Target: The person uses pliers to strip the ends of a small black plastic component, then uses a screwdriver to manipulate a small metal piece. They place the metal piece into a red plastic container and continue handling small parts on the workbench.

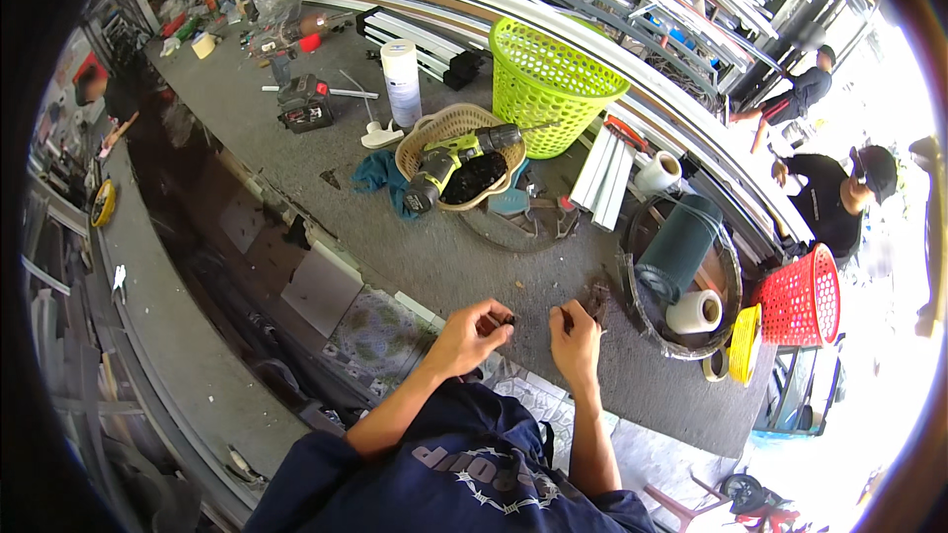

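Over the near part of the grey worktable (pixel 444 271), my left hand (pixel 472 338) pinches a small black piece (pixel 510 320) between thumb and fingertips. A short way to its right, my right hand (pixel 576 343) is closed with its fingertips together. Something small and dark (pixel 566 318) shows at those fingertips, too little of it to name. The hands are apart. Beyond them a beige basket (pixel 410 153) contains small black pieces (pixel 472 176), and a green-and-black cordless drill (pixel 456 160) lies across it.
A tall green basket (pixel 543 79) stands behind. To the right are a round black tub (pixel 632 311) with a dark green roll (pixel 681 247), a red basket (pixel 802 294) and a yellow coil (pixel 743 345). Another cordless tool (pixel 304 104) and a white canister (pixel 401 84) stand farther left. Two people are at far right.
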Demonstrator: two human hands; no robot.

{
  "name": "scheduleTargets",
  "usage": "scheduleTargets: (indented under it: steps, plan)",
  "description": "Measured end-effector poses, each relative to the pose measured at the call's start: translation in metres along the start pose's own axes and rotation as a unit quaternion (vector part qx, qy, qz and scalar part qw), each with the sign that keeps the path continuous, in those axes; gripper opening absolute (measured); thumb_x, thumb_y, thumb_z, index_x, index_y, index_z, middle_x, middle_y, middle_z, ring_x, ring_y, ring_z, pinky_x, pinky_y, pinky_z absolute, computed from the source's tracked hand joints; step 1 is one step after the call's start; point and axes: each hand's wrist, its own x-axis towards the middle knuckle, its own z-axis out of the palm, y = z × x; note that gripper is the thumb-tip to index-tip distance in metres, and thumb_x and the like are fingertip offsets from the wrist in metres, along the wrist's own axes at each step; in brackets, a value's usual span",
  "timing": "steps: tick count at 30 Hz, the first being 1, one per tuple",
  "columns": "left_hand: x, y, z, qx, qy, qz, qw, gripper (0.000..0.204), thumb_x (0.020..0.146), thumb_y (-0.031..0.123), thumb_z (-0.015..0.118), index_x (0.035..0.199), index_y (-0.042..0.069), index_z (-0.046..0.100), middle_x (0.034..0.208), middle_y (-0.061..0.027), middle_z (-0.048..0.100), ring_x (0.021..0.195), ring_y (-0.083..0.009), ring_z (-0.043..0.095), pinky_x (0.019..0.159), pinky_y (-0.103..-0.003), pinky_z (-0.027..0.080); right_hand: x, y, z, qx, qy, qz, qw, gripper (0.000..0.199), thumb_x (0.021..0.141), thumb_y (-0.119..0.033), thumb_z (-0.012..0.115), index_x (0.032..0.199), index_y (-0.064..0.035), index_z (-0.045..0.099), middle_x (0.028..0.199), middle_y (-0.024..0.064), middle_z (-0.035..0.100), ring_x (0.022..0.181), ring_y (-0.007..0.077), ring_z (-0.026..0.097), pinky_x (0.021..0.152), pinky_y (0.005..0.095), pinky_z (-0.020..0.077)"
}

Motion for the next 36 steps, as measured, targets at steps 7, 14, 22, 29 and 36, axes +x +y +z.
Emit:
scheduleTargets:
  steps: [7,14,22,29,36]
  plan:
    - [0.021,-0.022,0.002,-0.030,0.003,0.012,0.999,0.020,0.093,0.000,0.070,0.113,-0.001,0.066,0.093,-0.0074,0.071,0.081,-0.0147,0.073,0.071,-0.028,0.057,0.014,0.021,0.005,-0.056,-0.016,-0.014,0.998,0.019,0.091,-0.015,0.073,0.092,0.0019,0.065,0.081,0.0227,0.071,0.073,0.0421,0.070,0.066,0.0467,0.0519]
    - [0.008,-0.027,0.005,-0.082,-0.058,0.010,0.995,0.020,0.095,-0.002,0.071,0.114,0.000,0.065,0.095,-0.0041,0.067,0.087,-0.0092,0.069,0.073,-0.025,0.055,-0.027,-0.011,0.009,0.191,-0.174,0.033,0.965,0.015,0.103,-0.011,0.063,0.098,0.0028,0.065,0.074,0.0057,0.067,0.065,0.0096,0.061,0.058,0.0266,0.0472]
    - [-0.023,-0.037,-0.081,-0.054,-0.069,-0.030,0.996,0.023,0.090,0.002,0.078,0.108,0.001,0.064,0.096,-0.0034,0.071,0.089,-0.0103,0.069,0.081,-0.027,0.056,-0.027,-0.058,0.068,0.151,-0.253,0.044,0.955,0.016,0.093,-0.011,0.074,0.097,0.0017,0.065,0.076,0.0129,0.071,0.069,0.0180,0.070,0.066,0.0324,0.0551]
    - [-0.041,-0.062,-0.183,-0.031,-0.090,-0.062,0.994,0.025,0.087,0.001,0.082,0.102,0.002,0.062,0.094,-0.0020,0.070,0.088,-0.0087,0.067,0.079,-0.026,0.055,-0.014,-0.106,0.146,0.120,-0.404,0.053,0.905,0.014,0.093,-0.009,0.070,0.102,0.0016,0.068,0.080,0.0125,0.074,0.070,0.0165,0.071,0.067,0.0331,0.0564]
    - [-0.039,-0.078,-0.246,-0.088,-0.156,-0.085,0.980,0.024,0.086,0.001,0.082,0.102,0.003,0.064,0.094,-0.0012,0.070,0.089,-0.0086,0.067,0.079,-0.025,0.054,-0.028,-0.134,0.194,0.127,-0.337,0.054,0.931,0.012,0.085,-0.007,0.073,0.093,0.0007,0.068,0.079,0.0140,0.073,0.074,0.0223,0.073,0.069,0.0352,0.0564]
